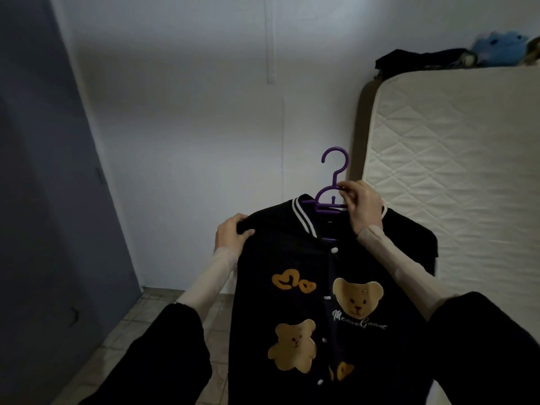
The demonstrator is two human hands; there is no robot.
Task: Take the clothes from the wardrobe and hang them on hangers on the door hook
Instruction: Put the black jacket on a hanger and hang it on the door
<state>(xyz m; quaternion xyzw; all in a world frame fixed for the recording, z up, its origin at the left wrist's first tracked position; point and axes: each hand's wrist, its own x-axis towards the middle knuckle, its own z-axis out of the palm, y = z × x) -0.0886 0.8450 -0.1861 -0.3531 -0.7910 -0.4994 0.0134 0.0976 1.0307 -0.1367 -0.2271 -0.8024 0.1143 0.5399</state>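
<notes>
Purple plastic hanger (330, 197) inside collar of black bear-patch button jacket (321, 287), held mid-air. Right hand (362, 204) pinches hanger neck; left hand (230, 233) clenched on jacket shoulder left of hanger. Judgement: seat shoulder squarely before hooking.

A single head-worn wide-angle camera looks forward and slightly down, close over both forearms. The white wall (190, 112) faces it at twelve o'clock, an upright mattress (455, 171) at two o'clock, tiled floor (140, 325) toward seven.
</notes>
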